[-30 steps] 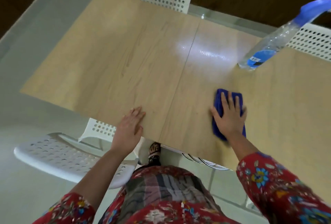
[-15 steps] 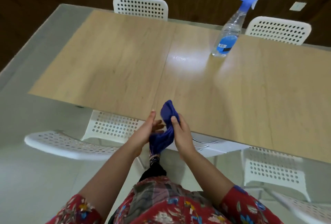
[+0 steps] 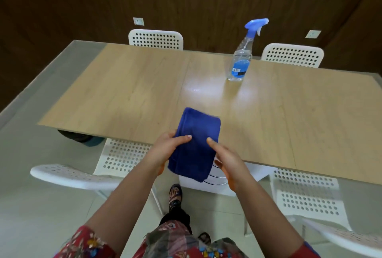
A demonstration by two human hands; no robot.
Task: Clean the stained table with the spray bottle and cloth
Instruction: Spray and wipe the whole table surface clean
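Lifted off the wooden desk (image 3: 134,92) since a second ago, the blue cloth (image 3: 196,140) is no longer bunched but held as a flat folded pad above the near edge. White chairs (image 3: 156,39) ring the desk, and the spray bottle (image 3: 240,65) stands upright on its far side. Both the left hand (image 3: 165,148) and the right hand (image 3: 227,158) grip one side of the cloth, thumbs on top.
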